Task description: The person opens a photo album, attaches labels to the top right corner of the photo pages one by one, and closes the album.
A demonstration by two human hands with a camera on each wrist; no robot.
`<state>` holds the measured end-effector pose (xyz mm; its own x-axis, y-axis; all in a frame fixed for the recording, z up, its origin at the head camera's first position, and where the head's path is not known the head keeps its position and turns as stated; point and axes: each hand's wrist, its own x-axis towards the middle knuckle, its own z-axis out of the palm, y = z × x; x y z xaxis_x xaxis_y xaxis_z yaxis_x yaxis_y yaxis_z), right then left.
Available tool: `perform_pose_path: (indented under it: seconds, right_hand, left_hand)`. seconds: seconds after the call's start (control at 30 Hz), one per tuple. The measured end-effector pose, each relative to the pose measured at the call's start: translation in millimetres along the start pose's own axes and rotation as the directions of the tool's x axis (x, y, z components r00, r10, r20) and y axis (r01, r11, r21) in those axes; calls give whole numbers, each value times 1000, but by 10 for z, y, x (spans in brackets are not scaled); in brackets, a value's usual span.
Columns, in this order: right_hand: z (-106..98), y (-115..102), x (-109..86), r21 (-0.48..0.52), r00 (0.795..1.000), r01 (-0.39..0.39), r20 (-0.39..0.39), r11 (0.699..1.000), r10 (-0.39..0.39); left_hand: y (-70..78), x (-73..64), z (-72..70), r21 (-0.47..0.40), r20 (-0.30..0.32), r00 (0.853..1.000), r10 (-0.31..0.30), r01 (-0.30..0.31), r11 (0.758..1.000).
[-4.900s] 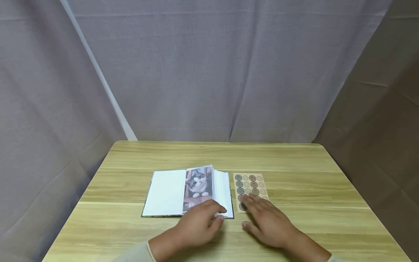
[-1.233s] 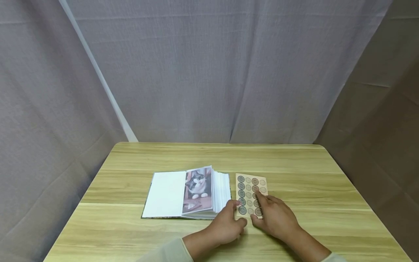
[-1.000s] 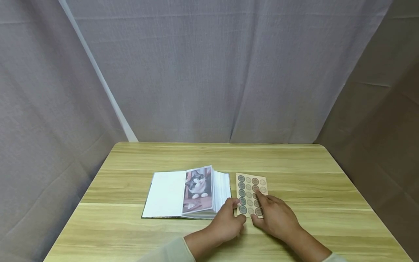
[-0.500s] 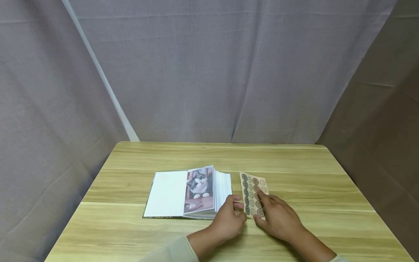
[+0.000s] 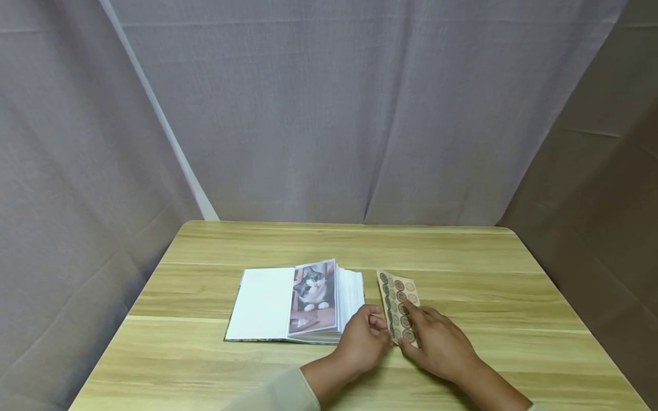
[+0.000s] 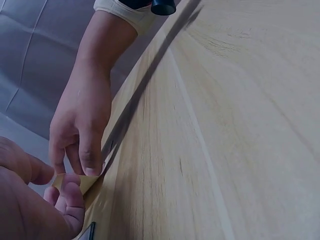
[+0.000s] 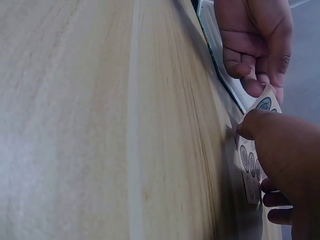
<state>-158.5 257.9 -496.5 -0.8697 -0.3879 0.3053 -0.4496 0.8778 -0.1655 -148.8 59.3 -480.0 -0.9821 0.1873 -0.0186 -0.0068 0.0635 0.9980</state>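
Observation:
A tan sheet of round stickers (image 5: 394, 294) lies right of the photo album, its left edge bent up off the table. My left hand (image 5: 361, 343) pinches the near-left corner between thumb and fingers; in the right wrist view, that left hand (image 7: 257, 42) grips the raised corner. My right hand (image 5: 443, 346) rests over the sheet with its fingers extended, the index finger pressing on the stickers and the thumb at the near edge. In the left wrist view only a little of the sheet (image 6: 89, 184) shows between the hands.
An open photo album (image 5: 263, 303) lies left of the sheet, with a cat picture (image 5: 312, 297) on its raised page. Both sit on a wooden table (image 5: 247, 245). Grey curtains (image 5: 288, 114) hang behind and at the sides.
My left hand has moved from the album to the sticker sheet and taken its near-left corner. The sheet's left edge has lifted and bent rightward. My right hand still presses the sheet.

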Motion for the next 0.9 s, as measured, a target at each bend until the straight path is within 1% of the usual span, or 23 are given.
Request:
perform_pose_path:
  seconds: [0.17,0.3,0.47,0.57,0.7,0.8,0.9]
  right_hand:
    - [-13,-2,-11,-4,1000,-7,-3,1000,7]
    - [-15,-1,-16,-9,1000,-13,1,1000,13]
    - [-9,-4,-26,-10,1000,-6,-17,1000,6]
    - [-7,-5,-30,-3,999,8,-42,1000,-8]
    - [-13,-5,-17,22,995,38,-97,999,-36]
    - [-32,-19,2,44,989,58,-141,997,-52]
    - [-58,-56,16,67,984,63,-169,996,-51]
  left_hand:
    - [3,27,26,12,-24,1000,-4,5,1000]
    - [-11,59,47,-21,-27,1000,-14,13,1000]
    - [-19,77,48,-47,-20,1000,-24,24,999]
    - [-17,75,36,-49,-17,999,-30,29,998]
    - [-22,68,21,-49,-19,999,-36,35,998]
    - [-25,58,15,-57,-9,999,-47,47,997]
    - [-20,44,13,-69,4,998,-59,59,996]
